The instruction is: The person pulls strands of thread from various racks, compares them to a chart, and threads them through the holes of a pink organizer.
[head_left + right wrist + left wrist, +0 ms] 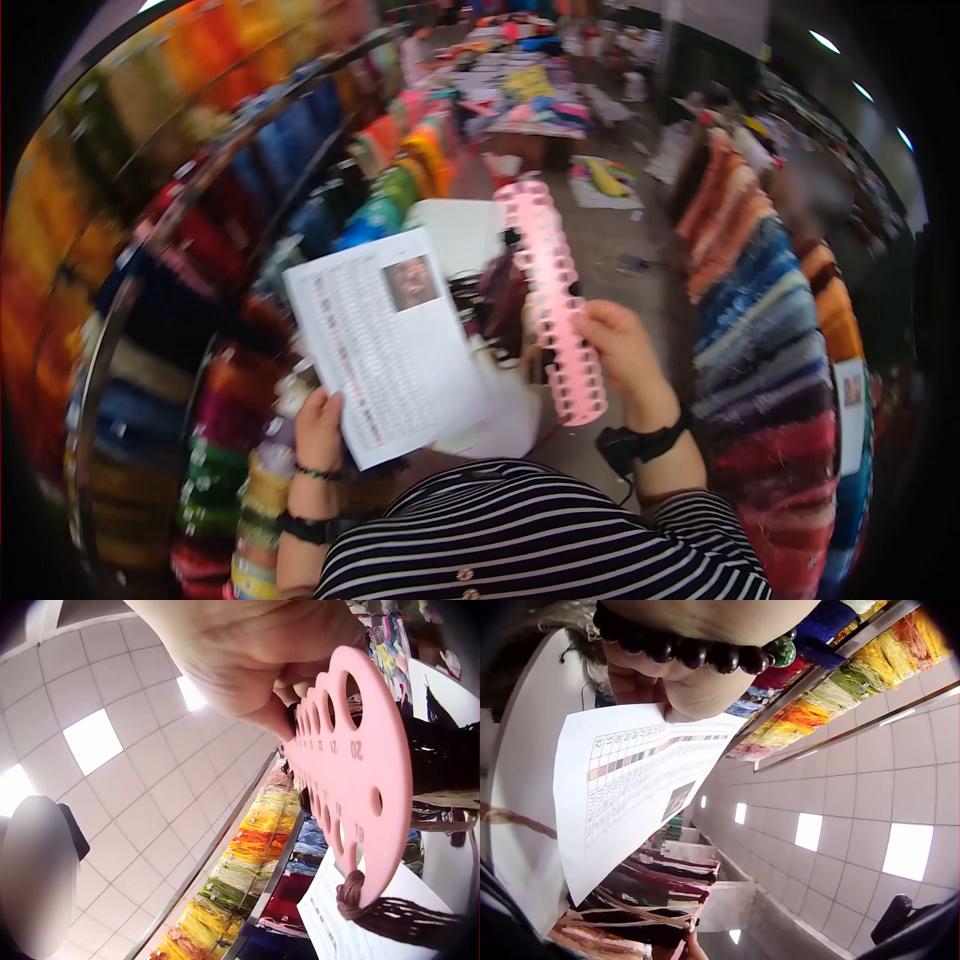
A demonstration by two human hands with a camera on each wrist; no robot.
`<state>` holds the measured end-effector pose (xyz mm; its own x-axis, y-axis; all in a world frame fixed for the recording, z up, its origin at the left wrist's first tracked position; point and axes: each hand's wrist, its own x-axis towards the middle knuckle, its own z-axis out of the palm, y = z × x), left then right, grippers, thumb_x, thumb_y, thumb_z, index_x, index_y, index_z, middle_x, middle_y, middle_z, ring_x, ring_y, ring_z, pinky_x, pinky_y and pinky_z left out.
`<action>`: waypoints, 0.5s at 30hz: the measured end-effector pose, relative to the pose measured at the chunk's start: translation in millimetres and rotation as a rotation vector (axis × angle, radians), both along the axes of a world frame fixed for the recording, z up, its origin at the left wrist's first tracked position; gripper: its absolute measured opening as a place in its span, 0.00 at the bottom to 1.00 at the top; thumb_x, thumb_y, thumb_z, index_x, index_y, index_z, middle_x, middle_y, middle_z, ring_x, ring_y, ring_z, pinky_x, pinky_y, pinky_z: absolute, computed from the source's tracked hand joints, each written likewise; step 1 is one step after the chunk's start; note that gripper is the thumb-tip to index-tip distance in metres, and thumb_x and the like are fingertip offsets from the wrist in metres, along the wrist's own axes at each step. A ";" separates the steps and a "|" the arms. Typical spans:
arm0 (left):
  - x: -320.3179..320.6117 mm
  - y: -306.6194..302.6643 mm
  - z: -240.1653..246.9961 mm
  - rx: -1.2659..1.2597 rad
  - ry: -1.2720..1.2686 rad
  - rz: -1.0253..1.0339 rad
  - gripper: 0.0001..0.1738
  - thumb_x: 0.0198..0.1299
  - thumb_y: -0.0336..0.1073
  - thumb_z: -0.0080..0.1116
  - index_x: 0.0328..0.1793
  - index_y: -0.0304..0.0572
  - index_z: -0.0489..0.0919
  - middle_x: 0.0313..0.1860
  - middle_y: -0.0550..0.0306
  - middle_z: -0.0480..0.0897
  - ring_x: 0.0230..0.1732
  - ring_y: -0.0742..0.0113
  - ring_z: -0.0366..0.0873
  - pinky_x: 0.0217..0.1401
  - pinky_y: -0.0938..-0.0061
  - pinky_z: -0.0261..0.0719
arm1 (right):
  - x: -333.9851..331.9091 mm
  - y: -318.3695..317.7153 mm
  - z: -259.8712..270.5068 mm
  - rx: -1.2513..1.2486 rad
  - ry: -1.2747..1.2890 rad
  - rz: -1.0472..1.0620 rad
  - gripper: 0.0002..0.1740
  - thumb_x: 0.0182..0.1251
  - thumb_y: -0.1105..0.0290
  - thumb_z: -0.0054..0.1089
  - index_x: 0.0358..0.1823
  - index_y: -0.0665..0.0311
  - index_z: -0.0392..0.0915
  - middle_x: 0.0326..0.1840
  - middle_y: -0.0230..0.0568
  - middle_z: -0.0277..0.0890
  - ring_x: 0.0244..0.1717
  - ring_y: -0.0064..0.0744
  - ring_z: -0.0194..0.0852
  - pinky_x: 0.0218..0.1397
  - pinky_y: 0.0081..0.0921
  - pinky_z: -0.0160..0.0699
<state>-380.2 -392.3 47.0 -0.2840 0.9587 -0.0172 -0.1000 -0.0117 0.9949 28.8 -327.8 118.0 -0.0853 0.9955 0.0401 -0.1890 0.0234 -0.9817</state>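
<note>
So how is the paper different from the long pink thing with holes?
The paper is white; the pink strip is pink.
The paper is a wide sheet; the pink strip is long and narrow.
The paper has a small picture; the pink strip has holes along its edges, with brown thread tied through one.
Both show numbers. The left hand holds the paper, the right hand the pink strip.

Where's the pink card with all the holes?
In the head view, the pink numbered thread card is right of centre, held in the right hand, with the printed sheet to its left.
</note>
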 end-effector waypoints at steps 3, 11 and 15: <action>31.0 20.3 -9.1 -0.029 -0.071 -0.065 0.13 0.68 0.30 0.51 0.53 0.28 0.75 0.44 0.53 0.82 0.44 0.70 0.78 0.50 0.77 0.75 | 26.3 6.4 -9.0 -0.058 -0.041 0.023 0.10 0.69 0.70 0.56 0.45 0.70 0.79 0.36 0.31 0.80 0.34 0.18 0.75 0.39 0.17 0.74; 75.6 39.9 15.1 -0.435 0.355 -0.165 0.30 0.67 0.45 0.54 0.72 0.41 0.67 0.70 0.36 0.67 0.66 0.39 0.66 0.71 0.60 0.62 | 36.0 -8.2 -20.9 0.123 -0.301 -0.204 0.12 0.62 0.66 0.60 0.31 0.70 0.77 0.22 0.34 0.71 0.27 0.18 0.66 0.30 0.27 0.67; 73.1 42.6 22.3 -0.398 0.568 -0.178 0.28 0.66 0.39 0.54 0.64 0.21 0.70 0.61 0.32 0.74 0.58 0.49 0.72 0.66 0.63 0.67 | -13.6 -19.5 -7.1 0.041 -0.213 -0.140 0.10 0.57 0.69 0.60 0.29 0.71 0.77 0.17 0.38 0.73 0.21 0.25 0.71 0.26 0.33 0.70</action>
<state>-307.1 -349.7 69.3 -0.1925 0.9430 -0.2714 0.4679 0.3313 0.8193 15.2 -347.3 110.9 0.0425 0.9961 0.0770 0.0296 0.0758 -0.9967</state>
